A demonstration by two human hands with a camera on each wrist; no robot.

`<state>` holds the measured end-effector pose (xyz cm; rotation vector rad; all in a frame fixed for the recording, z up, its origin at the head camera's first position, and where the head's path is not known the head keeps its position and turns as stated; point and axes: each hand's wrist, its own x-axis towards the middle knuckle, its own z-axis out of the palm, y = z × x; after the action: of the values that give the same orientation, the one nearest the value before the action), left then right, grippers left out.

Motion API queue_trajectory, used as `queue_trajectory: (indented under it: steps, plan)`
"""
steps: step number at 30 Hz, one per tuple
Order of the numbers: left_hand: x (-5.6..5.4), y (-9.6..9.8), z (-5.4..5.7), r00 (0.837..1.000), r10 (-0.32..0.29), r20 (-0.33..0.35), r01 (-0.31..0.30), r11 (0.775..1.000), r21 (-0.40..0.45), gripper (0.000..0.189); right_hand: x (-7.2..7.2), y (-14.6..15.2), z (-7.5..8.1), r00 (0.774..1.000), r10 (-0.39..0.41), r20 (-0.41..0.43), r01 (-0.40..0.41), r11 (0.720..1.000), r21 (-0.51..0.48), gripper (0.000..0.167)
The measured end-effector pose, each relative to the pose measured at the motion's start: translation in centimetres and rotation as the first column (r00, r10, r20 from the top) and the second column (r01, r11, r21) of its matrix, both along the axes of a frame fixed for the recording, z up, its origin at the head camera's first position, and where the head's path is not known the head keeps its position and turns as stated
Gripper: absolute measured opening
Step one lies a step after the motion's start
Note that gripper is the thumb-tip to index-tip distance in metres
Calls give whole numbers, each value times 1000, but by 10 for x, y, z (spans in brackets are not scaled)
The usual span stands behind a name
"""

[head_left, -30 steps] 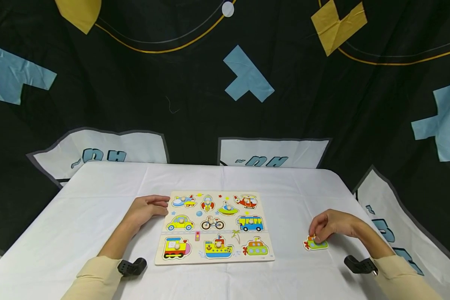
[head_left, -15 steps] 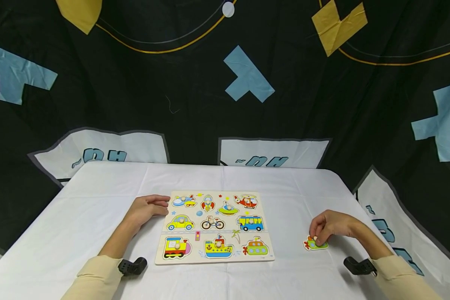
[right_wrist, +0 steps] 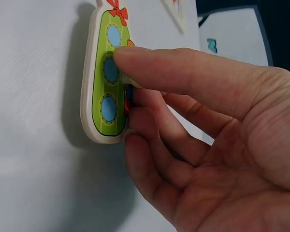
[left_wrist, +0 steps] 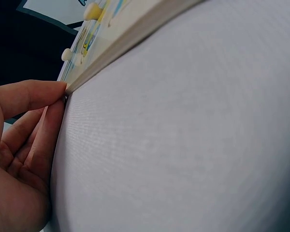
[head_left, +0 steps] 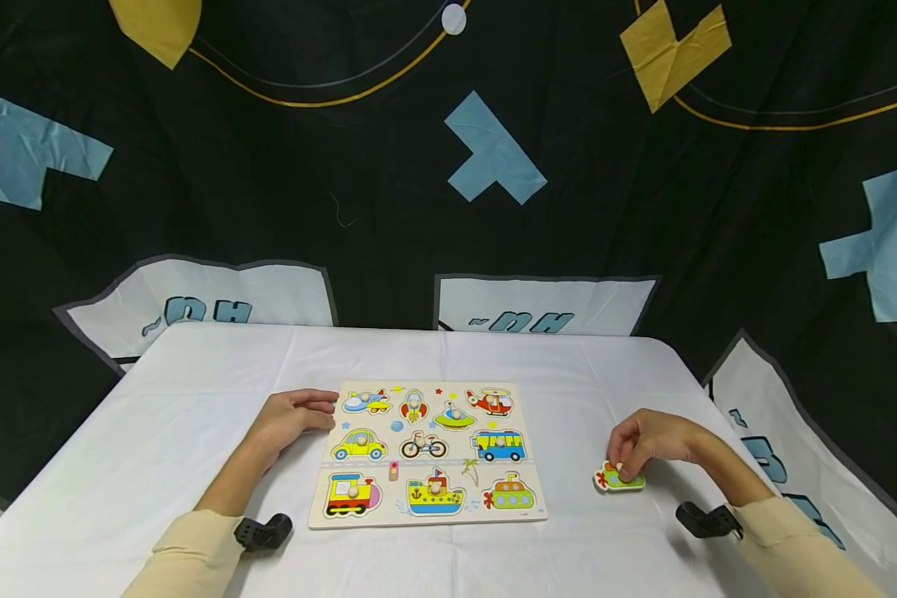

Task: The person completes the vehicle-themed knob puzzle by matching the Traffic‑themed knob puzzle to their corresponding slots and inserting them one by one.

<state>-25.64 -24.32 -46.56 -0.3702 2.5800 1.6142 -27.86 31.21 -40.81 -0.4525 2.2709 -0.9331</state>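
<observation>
A wooden peg puzzle board (head_left: 428, 508) lies on the white cloth, printed with vehicles, most with small knobs. My left hand (head_left: 282, 422) rests at its left edge; in the left wrist view its thumb (left_wrist: 38, 94) and a finger meet at the board's edge. Over the cloth to the right, my right hand (head_left: 654, 436) pinches a green submarine puzzle piece (head_left: 619, 480) by its knob. Up close, the submarine shows blue portholes and a red propeller, tilted over the cloth with a shadow beside it. A matching submarine picture (head_left: 510, 493) is at the board's lower right.
The white-covered table (head_left: 448, 573) extends around the board. A black curtain (head_left: 389, 191) with blue and yellow patches hangs behind it. White printed panels (head_left: 546, 303) stand along the back and right edges. Each wrist carries a black camera (head_left: 710, 522).
The right hand has moved slightly left and away from me, and the submarine piece has shifted with it from its earlier spot on the cloth. The left hand and board have stayed put.
</observation>
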Motion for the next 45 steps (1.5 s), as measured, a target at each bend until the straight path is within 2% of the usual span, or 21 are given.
queue_trajectory:
  steps: [6, 12, 18, 28, 32, 37, 45]
  plan:
    - [0, 1, 1, 1000, -5, -4, 5, 1000, 1, 50, -3, -25, 7, 998, 61, -4, -61, 998, -12, 26]
    - [0, 2, 1, 1000, -8, -13, 8, 1000, 16, 50, -6, -57, 11, 997, 75, 20, -75, 997, 0, 23]
    - [0, 1, 0, 1000, 6, 3, -6, 1000, 0, 50, -11, -89, 7, 993, 115, 27, -115, 993, 5, 20]
    - [2, 1, 0, 1000, -5, -6, 5, 1000, 7, 50, -7, -131, -3, 983, 165, 83, -165, 986, -11, 19]
    - [2, 1, 1, 1000, -4, -6, 4, 1000, 7, 50, -3, -142, -6, 976, 193, 100, -191, 981, -28, 19]
    - [1, 1, 0, 1000, -2, -8, 2, 1000, 14, 50, 2, -150, -5, 970, 233, 75, -232, 973, -21, 19]
    - [0, 0, -1, 1000, -8, -16, 8, 1000, 15, 51, 8, -154, -5, 970, 233, 63, -233, 972, -13, 19]
